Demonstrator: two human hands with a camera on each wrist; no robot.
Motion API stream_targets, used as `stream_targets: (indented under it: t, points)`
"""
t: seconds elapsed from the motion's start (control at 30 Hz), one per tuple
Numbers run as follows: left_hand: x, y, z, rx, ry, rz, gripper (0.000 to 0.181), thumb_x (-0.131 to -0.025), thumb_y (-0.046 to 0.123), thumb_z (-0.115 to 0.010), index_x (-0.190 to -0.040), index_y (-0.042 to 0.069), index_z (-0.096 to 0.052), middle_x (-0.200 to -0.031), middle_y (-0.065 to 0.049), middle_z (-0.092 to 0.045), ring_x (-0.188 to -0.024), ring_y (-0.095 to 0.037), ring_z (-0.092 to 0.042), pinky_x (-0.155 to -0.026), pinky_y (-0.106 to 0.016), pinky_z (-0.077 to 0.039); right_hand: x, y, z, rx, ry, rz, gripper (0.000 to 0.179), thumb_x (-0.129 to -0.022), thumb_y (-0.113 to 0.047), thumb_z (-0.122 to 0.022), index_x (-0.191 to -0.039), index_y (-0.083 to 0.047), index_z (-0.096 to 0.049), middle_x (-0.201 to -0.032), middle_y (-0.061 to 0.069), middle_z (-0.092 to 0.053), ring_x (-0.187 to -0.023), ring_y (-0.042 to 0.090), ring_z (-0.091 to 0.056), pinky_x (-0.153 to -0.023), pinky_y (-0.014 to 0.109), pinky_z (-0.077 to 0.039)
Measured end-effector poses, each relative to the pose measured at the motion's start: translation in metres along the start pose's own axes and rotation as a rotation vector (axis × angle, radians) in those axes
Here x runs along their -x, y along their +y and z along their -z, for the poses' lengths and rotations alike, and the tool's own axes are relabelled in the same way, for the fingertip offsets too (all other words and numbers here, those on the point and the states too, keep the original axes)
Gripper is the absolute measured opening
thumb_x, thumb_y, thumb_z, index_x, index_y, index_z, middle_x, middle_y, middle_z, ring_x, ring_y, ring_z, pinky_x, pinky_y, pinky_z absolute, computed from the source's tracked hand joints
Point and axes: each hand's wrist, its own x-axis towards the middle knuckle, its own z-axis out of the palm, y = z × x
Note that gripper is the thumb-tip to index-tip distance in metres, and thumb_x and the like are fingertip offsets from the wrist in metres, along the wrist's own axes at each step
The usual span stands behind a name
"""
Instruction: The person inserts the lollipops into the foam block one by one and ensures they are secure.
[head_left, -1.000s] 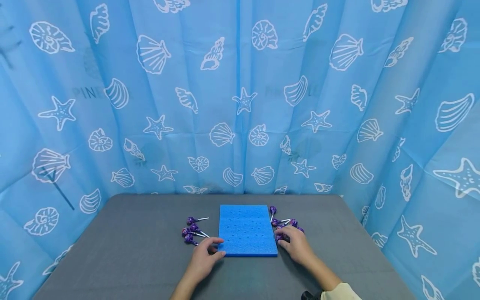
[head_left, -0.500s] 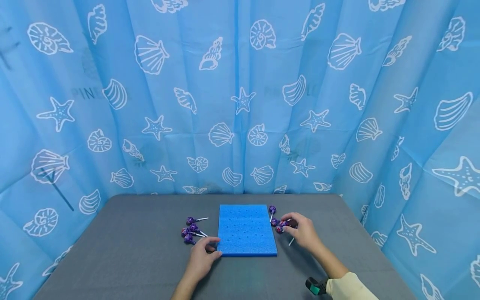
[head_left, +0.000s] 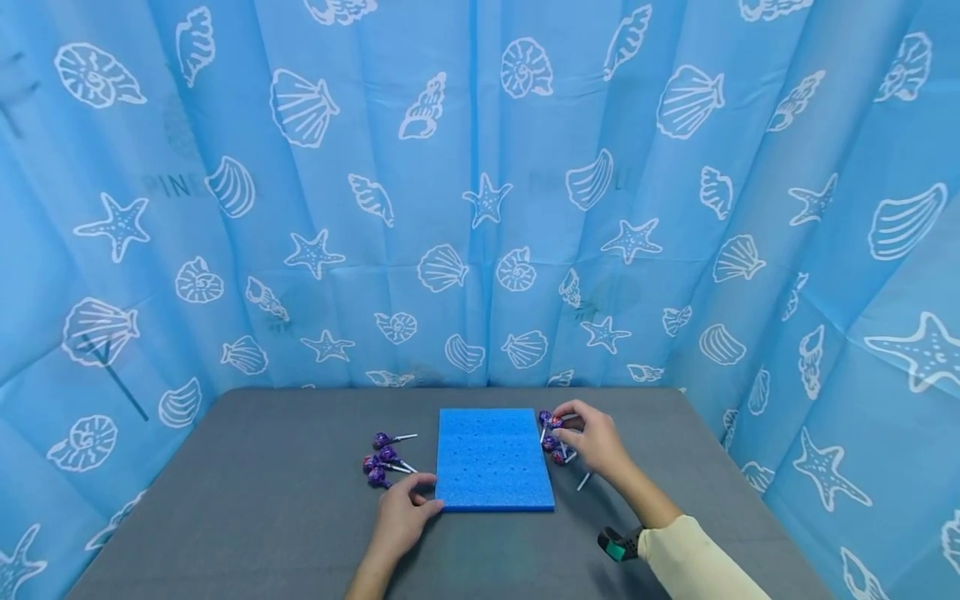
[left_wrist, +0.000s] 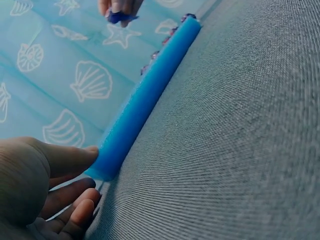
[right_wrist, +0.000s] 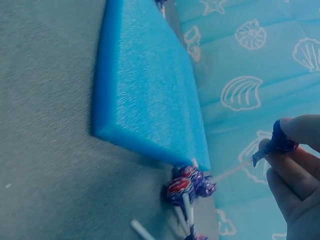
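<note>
My left hand rests at the near left corner of a flat blue foam board. Its thumb touches the board's edge in the left wrist view, the other fingers loosely bent beside it. Over the far right side of the board, my right hand pinches a lollipop by its purple-wrapped head between thumb and fingers. Its white stick points away from the palm. Below that hand, several purple and red wrapped lollipops lie beside the board's right edge. Small dark holes dot the board's top.
More purple lollipops lie left of the board, their sticks pointing right. One white stick lies near my right forearm. The grey table ends at a blue seashell curtain. A dark band sits at my right wrist.
My right hand has lifted from the lollipops by the board's right edge and moved toward the far side, now with a lollipop pinched. The left hand has stayed at the board's corner.
</note>
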Motion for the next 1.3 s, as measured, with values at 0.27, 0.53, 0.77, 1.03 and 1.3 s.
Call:
stream_targets:
  t: [0.27,0.53,0.77,1.03,1.3]
  points:
    - [0.001,0.0,0.0,-0.028,-0.001,0.0,0.033,-0.079,0.012,-0.08,-0.11,0.009,-0.07,-0.078,0.002,-0.06,-0.069,-0.013,-0.052,-0.062,-0.033,-0.04,-0.016,-0.008,-0.007,-0.022,0.031,-0.015,0.021,-0.085,-0.001,-0.073,-0.103,-0.007,-0.063,-0.104,0.01,-0.066,-0.099,0.031,-0.066,-0.08,0.043,-0.053]
    - [0.002,0.001,0.002,-0.025,-0.01,-0.02,0.032,-0.079,0.011,-0.08,-0.11,0.009,-0.07,-0.079,0.003,-0.06,-0.07,-0.013,-0.051,-0.061,-0.032,-0.04,-0.025,-0.013,-0.016,-0.07,0.08,-0.03,0.021,-0.087,-0.002,-0.071,-0.106,-0.006,-0.062,-0.106,0.01,-0.065,-0.101,0.028,-0.066,-0.081,0.044,-0.053]
    - [0.002,0.002,0.001,-0.043,0.005,-0.017,0.029,-0.079,0.011,-0.08,-0.107,0.011,-0.072,-0.077,0.004,-0.059,-0.069,-0.012,-0.051,-0.061,-0.032,-0.039,-0.034,-0.011,-0.024,-0.104,0.144,-0.028,0.023,-0.086,0.0,-0.072,-0.107,-0.003,-0.061,-0.106,0.013,-0.065,-0.1,0.03,-0.066,-0.082,0.041,-0.053]
    - [0.002,0.001,0.001,-0.037,-0.005,0.0,0.028,-0.079,0.012,-0.079,-0.107,0.013,-0.073,-0.079,0.004,-0.06,-0.07,-0.013,-0.051,-0.061,-0.032,-0.04,-0.043,-0.009,-0.036,-0.166,0.184,-0.036,0.023,-0.086,0.001,-0.071,-0.107,-0.001,-0.061,-0.105,0.016,-0.067,-0.099,0.031,-0.067,-0.081,0.041,-0.053]
    - [0.001,0.001,0.002,-0.031,-0.014,-0.002,0.028,-0.08,0.012,-0.079,-0.107,0.013,-0.073,-0.081,0.004,-0.061,-0.07,-0.013,-0.052,-0.062,-0.033,-0.041,-0.05,-0.005,-0.055,-0.2,0.184,-0.084,0.02,-0.09,-0.005,-0.069,-0.107,-0.004,-0.061,-0.108,0.014,-0.066,-0.102,0.029,-0.066,-0.081,0.04,-0.053]
